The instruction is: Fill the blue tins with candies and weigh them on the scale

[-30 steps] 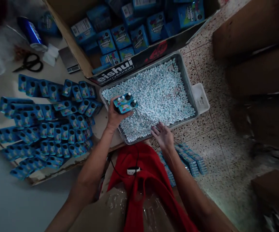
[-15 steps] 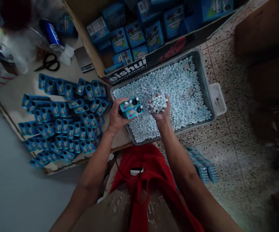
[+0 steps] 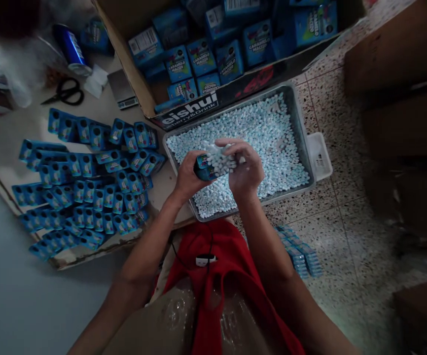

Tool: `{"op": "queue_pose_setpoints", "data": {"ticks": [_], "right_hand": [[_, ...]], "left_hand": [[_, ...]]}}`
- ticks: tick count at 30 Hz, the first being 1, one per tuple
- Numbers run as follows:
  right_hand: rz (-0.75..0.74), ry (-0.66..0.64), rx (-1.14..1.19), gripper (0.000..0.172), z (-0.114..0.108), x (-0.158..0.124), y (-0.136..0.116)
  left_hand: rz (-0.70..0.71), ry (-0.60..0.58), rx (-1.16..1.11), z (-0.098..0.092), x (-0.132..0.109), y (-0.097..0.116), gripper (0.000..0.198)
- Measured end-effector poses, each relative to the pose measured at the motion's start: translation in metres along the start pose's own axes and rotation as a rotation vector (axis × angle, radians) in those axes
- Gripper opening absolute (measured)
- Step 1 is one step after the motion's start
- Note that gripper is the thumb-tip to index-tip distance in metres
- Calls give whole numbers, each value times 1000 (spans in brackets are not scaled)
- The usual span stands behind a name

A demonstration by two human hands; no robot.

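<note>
My left hand (image 3: 188, 178) is closed around small blue candy boxes (image 3: 203, 171), at least two side by side, above the left part of the metal tray (image 3: 301, 134). Right against them, my right hand (image 3: 247, 173) is tipped over with curled fingers. A heap of small white candies (image 3: 220, 160) spills from it onto the box tops and hides most of them. A few candies look to be in mid-air by the palm. Below both hands, pale blue and white candies (image 3: 268, 123) cover most of the tray's bottom.
Rows of blue boxes with round holes (image 3: 98, 199) stand on the table at left. Behind the tray is a cardboard carton (image 3: 191, 109) of larger blue boxes. Scissors (image 3: 67, 92), a scale (image 3: 123, 88) and a blue can (image 3: 72, 49) lie back left. Wrapped packs (image 3: 302, 254) sit on the floor.
My right hand, palm up with a heap of candies before, has moved left to the boxes and turned over, spilling candies onto them. My left hand still holds the boxes.
</note>
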State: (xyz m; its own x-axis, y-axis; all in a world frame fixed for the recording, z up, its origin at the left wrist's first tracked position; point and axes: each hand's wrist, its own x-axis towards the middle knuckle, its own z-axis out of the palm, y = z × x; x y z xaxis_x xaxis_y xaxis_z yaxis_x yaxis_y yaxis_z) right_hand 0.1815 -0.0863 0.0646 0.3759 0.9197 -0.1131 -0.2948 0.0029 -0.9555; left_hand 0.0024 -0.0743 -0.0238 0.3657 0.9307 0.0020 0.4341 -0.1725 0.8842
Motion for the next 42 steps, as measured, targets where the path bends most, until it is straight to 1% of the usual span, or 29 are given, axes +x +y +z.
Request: {"op": "queue_pose_setpoints", "data": {"ticks": [1, 3, 5, 6, 8, 10, 12, 15, 17, 19, 22, 24, 26, 28, 30, 32, 34, 36, 38, 40, 42], "right_hand": [[-8, -8, 14, 52, -6, 0, -3], [19, -1, 2, 55, -27, 0, -5], [112, 32, -73, 54, -54, -1, 0], [171, 57, -112, 52, -69, -3, 5], [277, 122, -145, 48, -95, -9, 17], [353, 183, -108, 41, -113, -17, 30], [394, 231, -57, 34, -121, -25, 39], [410, 281, -45, 27, -123, -29, 46], [408, 279, -66, 24, -122, -27, 47], [403, 245, -88, 24, -122, -25, 48], [380, 140, -180, 30, -122, -25, 52], [346, 37, -277, 37, -120, -29, 58], [292, -60, -384, 46, -116, -32, 64], [211, -141, -502, 62, -111, -34, 70], [111, -234, -627, 80, -105, -33, 70], [22, -370, -732, 96, -99, -29, 66], [-51, -532, -791, 106, -91, -23, 59], [-100, -697, -811, 107, -80, -19, 54], [-105, -854, -804, 100, -64, -17, 55], [-77, -978, -793, 90, -41, -21, 64], [-56, -1052, -809, 82, -13, -29, 80]], "left_hand": [[3, 4, -6, 0, 2, -1, 82], [7, 44, -13, -2, 9, -7, 84], [14, 102, -28, -5, 16, -15, 88], [28, 108, -46, -5, 20, -19, 91], [64, 50, -106, -3, 25, -28, 95], [67, 0, -172, 3, 26, -35, 96], [49, 20, -215, 10, 24, -39, 97], [64, 48, -225, 17, 18, -40, 96], [56, 60, -171, 16, 13, -38, 91], [23, 89, -63, 11, 8, -34, 87], [-39, 62, 65, 0, -1, -23, 85], [-96, 70, 85, -5, -8, -16, 85], [-144, 90, 68, -6, -14, -13, 87], [-167, 101, -18, -3, -19, -14, 88], [-198, 120, -152, 2, -24, -15, 92], [-236, 140, -310, 7, -31, -14, 99], [-255, 124, -447, 9, -42, -9, 106], [-261, 104, -524, 7, -58, -1, 110], [-275, 120, -539, -1, -79, 6, 111], [-293, 163, -501, -18, -102, 9, 109], [-307, 225, -388, -41, -124, 5, 111]]}}
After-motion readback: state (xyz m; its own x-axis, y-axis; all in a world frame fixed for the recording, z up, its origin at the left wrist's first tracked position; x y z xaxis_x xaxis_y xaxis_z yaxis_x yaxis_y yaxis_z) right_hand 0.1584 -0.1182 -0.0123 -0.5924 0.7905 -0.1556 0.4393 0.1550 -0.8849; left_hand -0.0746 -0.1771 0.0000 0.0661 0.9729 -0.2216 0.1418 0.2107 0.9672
